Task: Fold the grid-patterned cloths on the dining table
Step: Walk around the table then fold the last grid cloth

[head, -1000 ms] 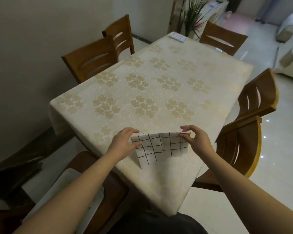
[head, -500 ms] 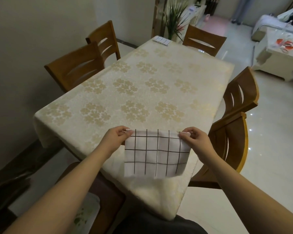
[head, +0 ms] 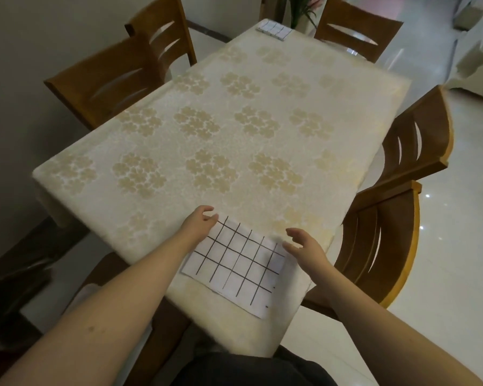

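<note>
The cloth [head: 236, 264] is lying flat and unfolded on the near corner of the table [head: 262, 129], its near edge close to the drop; a careless pull could be sliding it off, or dragging the tablecloth [head: 179, 207] askew. The left hand [head: 200, 225] is hovering at its far left corner, fingers loosely parted, holding nothing; the right hand [head: 304, 245] is hovering by the far right corner, fingers spread, empty; uneven pinches risk a crooked fold. A folded cloth [head: 273, 29] is sitting at the far end.

Two grid cloths: flat cloth [head: 236, 267], folded cloth [head: 273, 29]. Five chairs. One desk [head: 234, 140]. Two hands.
</note>
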The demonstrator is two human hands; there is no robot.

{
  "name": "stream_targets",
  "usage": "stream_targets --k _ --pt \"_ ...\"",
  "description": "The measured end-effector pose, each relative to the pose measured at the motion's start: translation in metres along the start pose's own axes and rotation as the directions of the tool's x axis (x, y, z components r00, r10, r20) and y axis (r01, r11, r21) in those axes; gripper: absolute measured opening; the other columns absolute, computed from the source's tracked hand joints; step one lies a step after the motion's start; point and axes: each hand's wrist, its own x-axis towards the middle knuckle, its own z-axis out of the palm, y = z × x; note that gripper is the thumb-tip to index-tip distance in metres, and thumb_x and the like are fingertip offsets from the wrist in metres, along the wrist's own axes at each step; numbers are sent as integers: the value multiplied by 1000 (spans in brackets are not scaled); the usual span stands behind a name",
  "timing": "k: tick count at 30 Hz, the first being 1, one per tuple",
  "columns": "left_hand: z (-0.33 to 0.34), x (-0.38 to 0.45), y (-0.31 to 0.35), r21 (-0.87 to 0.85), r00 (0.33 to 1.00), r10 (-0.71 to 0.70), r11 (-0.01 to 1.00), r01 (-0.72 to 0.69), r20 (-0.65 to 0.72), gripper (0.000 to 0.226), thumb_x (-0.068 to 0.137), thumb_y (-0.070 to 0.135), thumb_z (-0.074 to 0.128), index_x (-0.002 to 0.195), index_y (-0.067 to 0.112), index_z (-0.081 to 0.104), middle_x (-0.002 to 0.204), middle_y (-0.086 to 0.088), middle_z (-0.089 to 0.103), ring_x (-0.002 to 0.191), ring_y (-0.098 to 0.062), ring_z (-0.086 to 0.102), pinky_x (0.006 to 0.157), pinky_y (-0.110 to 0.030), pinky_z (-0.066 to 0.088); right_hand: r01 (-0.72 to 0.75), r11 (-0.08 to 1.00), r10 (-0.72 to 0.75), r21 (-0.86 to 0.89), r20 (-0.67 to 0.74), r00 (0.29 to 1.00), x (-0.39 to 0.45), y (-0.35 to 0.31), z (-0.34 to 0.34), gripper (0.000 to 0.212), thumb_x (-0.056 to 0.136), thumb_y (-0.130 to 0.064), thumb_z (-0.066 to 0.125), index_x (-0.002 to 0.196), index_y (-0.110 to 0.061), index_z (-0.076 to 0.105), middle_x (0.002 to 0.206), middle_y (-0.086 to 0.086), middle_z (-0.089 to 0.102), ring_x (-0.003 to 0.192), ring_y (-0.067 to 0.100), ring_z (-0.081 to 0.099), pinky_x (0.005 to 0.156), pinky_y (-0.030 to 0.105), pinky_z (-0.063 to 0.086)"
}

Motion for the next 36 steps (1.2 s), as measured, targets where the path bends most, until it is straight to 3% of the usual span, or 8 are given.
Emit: stream_targets --k 6,11,14,17,21,27,30,36 --pt "-2 10 -28 107 987 -136 984 144 -83 43 94 36 57 131 15 51 130 -11 57 112 -28 56 92 -37 47 236 915 -182 -327 188 965 15 3 14 35 98 -18 49 132 -20 57 135 -3 57 127 17 48 100 27 37" --pt "-4 1 -53 207 986 -143 965 159 -89 34 89 33 66 115 10 63 113 -8 66 100 -23 61 90 -36 50 593 641 -406 -488 439 801 29 12 43 42 89 -12 48 130 -18 59 134 0 60 128 24 50 105 44 41" --pt "-4 -6 -61 247 984 -158 953 174 -85 39 88 31 69 117 7 63 112 -9 66 102 -24 61 91 -34 50 632 532 -414 -564 478 775 32 15 53 47 89 -17 51 137 -19 52 147 0 46 140 25 35 112 44 28" --pt "-3 -14 -60 231 987 -142 960 157 -80 34 88 29 68 115 8 64 102 -4 65 94 -21 61 79 -29 48 634 466 -402 -617 491 773 33 18 59 49 91 -22 51 140 -18 47 152 3 38 143 26 28 116 43 18" --pt "-1 -30 -42 184 999 -43 982 49 -32 23 87 25 69 106 14 63 80 6 56 81 -17 58 67 -23 42 587 536 -409 -608 421 810 29 17 57 46 95 -22 49 140 -19 47 152 1 38 145 24 25 117 41 14" --pt "19 -58 -8 179 978 125 972 -155 168 18 84 19 72 99 19 62 79 3 56 66 -9 51 57 -16 43 340 761 -306 -553 155 939 12 23 34 41 93 -15 48 133 -20 53 144 -1 47 137 20 36 110 37 27" --pt "46 -67 -3 151 958 155 969 -195 241 15 82 16 73 91 21 62 72 6 54 60 -6 48 53 -9 40 242 822 -247 -516 60 967 -1 31 18 38 94 -18 51 131 -20 54 139 0 51 130 21 42 108 37 33" --pt "103 -80 -8 190 926 210 942 -278 313 15 83 30 71 89 26 59 72 4 58 65 -10 54 66 -27 48 97 892 -137 -441 -59 989 -15 44 -3 37 94 -22 53 130 -22 54 135 0 54 126 21 47 105 40 40"
